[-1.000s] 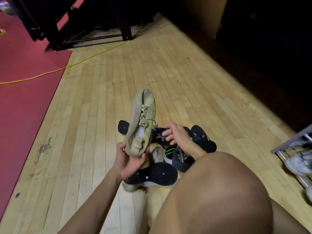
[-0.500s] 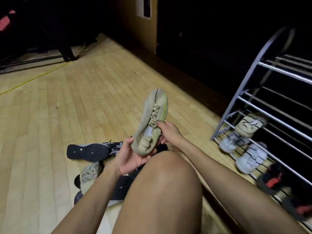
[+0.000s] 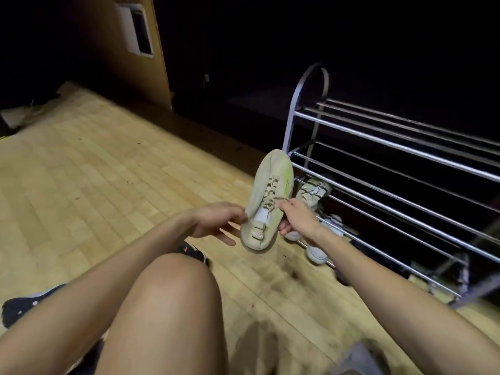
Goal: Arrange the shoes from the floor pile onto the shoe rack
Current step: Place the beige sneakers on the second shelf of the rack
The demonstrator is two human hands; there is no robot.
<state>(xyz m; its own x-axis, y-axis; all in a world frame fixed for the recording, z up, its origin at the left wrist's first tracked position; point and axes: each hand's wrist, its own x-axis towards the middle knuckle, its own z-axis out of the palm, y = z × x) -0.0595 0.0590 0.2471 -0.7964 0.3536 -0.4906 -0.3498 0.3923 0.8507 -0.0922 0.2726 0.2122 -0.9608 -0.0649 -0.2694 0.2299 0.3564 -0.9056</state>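
A beige laced sneaker (image 3: 267,201) with a lime stripe is held toe-up in the air, just left of the metal shoe rack (image 3: 384,142). My right hand (image 3: 296,220) grips its right side at the laces. My left hand (image 3: 216,223) touches the shoe's left edge with its fingers spread loosely. A matching beige sneaker (image 3: 313,192) and two white sneakers (image 3: 318,253) sit on the rack's low shelves. Behind my knee lies a black shoe (image 3: 190,251) from the pile; another dark shoe (image 3: 24,307) shows at the far left.
The rack's upper chrome bars carry nothing that I can see. The wooden floor (image 3: 94,169) stretches left and ahead. A dark wall and a wooden panel (image 3: 135,50) stand behind. My bare knee (image 3: 173,307) fills the lower middle.
My view has swung right from the pile toward the rack. The beige sneaker moved right with it. My right hand took hold of the shoe, and my left hand loosened from its heel.
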